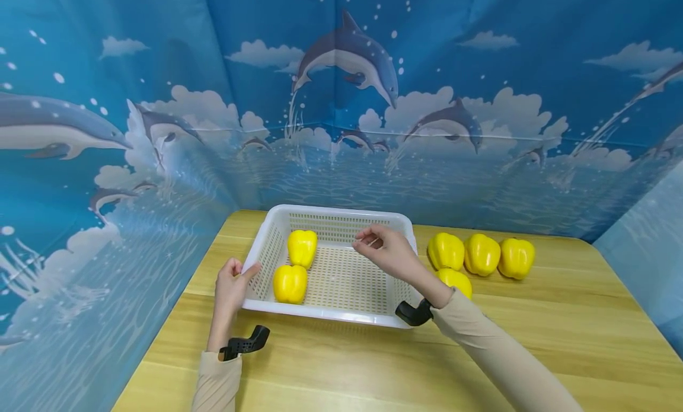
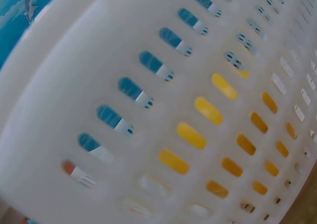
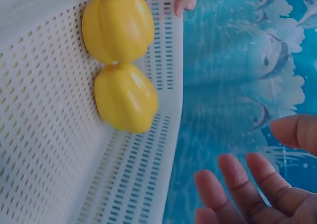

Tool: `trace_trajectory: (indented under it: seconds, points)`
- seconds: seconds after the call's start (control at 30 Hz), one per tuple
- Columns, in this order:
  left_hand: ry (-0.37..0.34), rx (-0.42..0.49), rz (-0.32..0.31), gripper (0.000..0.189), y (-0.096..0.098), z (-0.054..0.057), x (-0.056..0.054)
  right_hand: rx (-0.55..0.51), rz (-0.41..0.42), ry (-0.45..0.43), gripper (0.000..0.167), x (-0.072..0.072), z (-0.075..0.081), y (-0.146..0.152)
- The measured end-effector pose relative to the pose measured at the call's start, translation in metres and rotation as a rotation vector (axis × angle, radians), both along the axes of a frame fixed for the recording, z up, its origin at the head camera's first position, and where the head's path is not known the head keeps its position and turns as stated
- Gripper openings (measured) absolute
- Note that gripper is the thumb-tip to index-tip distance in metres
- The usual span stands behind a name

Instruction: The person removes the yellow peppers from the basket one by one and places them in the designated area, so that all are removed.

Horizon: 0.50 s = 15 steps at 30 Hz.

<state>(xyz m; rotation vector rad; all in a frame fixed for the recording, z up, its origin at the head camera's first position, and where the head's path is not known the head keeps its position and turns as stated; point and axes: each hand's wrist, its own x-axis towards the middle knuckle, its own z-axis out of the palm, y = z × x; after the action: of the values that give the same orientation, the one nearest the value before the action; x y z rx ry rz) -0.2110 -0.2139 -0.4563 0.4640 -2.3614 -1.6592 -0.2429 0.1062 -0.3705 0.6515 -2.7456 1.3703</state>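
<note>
A white plastic basket with slotted walls stands on the table. Inside its left part sit two yellow bell peppers, a rear one and a front one, touching each other. My left hand holds the basket's left rim, thumb over the edge. The left wrist view is filled by the slotted basket wall, with yellow showing through. Above the basket's right half hovers my right hand, holding nothing. Its fingers are loosely bent and apart from the thumb in the right wrist view.
Right of the basket, three yellow bell peppers stand in a row. Another pepper sits in front of them, partly hidden by the right wrist. A blue dolphin-print curtain hangs behind the wooden table.
</note>
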Motion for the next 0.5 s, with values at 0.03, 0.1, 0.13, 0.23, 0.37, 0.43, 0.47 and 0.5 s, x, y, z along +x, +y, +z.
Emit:
trace_trajectory:
  seconds: [0.03,0.1,0.13,0.23,0.37,0.43,0.47,0.5]
  points:
    - [0.001,-0.001,-0.001,0.038,0.000,0.000,0.000,0.007,0.016,-0.015,0.021,-0.002,0.000,-0.004]
    - [0.002,-0.002,-0.002,0.038,0.001,0.000,0.000,0.030,0.039,-0.050,0.023,-0.005,-0.001,-0.013]
    - [0.003,-0.004,-0.003,0.038,0.001,0.000,0.000,0.041,0.050,-0.067,0.024,-0.006,-0.001,-0.018]
    - [0.005,-0.013,0.002,0.039,0.000,0.000,0.001,0.074,0.088,-0.117,0.025,-0.012,-0.005,-0.032]
    - [0.010,-0.018,0.009,0.039,0.001,0.000,0.001,0.132,0.139,-0.147,0.027,-0.019,-0.013,-0.052]
    - [0.012,-0.016,0.008,0.039,0.001,0.001,0.002,0.175,0.167,-0.154,0.031,-0.022,-0.017,-0.061]
    - [0.013,-0.016,0.006,0.040,0.000,0.001,0.002,0.196,0.184,-0.164,0.035,-0.023,-0.020,-0.065]
    - [0.013,-0.014,0.006,0.040,0.000,0.001,0.002,0.221,0.200,-0.175,0.040,-0.025,-0.022,-0.069]
